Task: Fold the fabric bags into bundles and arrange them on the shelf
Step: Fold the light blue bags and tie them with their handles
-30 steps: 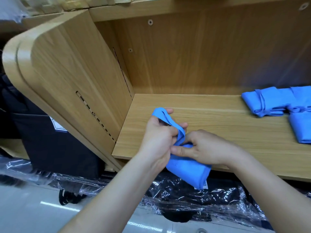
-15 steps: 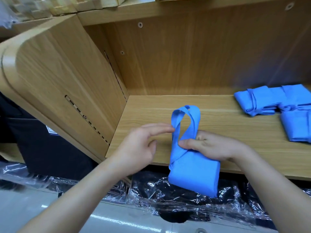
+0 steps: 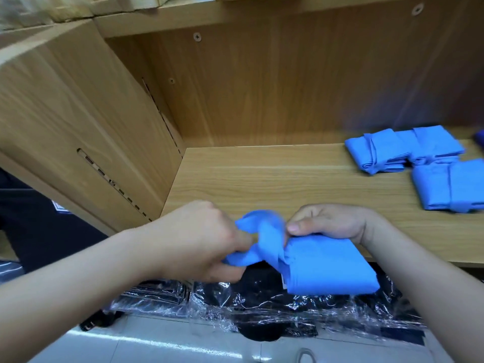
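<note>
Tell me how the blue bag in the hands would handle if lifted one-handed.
Probably floppy: the blue bag creases and bunches where the left hand grips its strap. Likely light: the right hand holds the folded part by thumb and fingers alone. Unwrapped, it may fall open; the bundles on the shelf look strap-wrapped.

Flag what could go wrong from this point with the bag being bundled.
1. The blue bag hangs in front of the shelf edge, unsupported; if the right hand loses its pinch, it would likely drop onto the plastic-wrapped goods below.
2. The left hand grips the strap close to the fold; a hard tug may open the folded body, leaving a looser bundle than the finished bundles on the right.
</note>
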`<state>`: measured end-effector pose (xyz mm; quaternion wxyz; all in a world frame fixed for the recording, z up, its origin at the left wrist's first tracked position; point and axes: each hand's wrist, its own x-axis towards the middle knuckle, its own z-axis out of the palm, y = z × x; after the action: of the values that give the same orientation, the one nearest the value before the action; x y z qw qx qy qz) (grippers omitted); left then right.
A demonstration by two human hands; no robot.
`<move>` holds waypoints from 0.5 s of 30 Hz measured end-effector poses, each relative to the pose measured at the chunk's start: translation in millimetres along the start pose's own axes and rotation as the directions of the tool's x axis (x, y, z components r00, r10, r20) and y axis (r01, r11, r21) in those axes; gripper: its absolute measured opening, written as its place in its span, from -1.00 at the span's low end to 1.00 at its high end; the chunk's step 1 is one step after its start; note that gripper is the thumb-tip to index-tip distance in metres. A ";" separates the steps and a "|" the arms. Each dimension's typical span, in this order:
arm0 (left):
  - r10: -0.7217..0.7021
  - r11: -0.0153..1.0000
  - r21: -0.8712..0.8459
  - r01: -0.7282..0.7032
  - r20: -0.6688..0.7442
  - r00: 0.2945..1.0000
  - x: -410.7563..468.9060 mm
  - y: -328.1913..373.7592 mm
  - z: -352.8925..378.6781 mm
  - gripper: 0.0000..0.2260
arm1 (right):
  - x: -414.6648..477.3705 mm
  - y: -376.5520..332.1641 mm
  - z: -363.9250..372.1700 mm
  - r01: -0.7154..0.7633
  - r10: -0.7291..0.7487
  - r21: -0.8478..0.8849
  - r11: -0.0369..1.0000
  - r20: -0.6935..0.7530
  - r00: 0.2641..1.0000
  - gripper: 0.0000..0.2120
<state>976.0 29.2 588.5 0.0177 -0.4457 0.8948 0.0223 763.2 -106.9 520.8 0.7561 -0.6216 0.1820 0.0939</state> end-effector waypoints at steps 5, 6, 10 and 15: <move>-0.193 0.767 -0.509 0.390 0.397 0.898 -5.1 16.4 -20.0 -0.83 | -4.7 12.4 -13.4 0.018 -0.016 -0.057 0.998 0.031 0.999 -0.55; -0.170 0.653 -0.600 0.461 0.477 0.862 -6.7 15.4 -21.8 -0.84 | -5.4 12.6 -14.8 0.021 -0.018 -0.068 0.998 0.035 0.999 -0.54; -0.128 0.608 -0.614 0.503 0.550 0.826 -13.0 4.1 -15.1 -0.67 | -5.9 11.3 -20.7 0.019 -0.022 -0.100 0.995 -0.035 0.999 -0.57; -0.343 0.755 -0.377 0.536 0.469 0.814 -8.8 -4.7 10.7 -0.77 | -4.1 8.7 -19.6 -0.017 0.004 -0.130 0.991 -0.097 0.995 -0.81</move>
<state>985.3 34.0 578.2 0.0769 -0.6235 0.7053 0.3285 753.1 -123.8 511.3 0.7036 -0.6726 0.2151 0.0794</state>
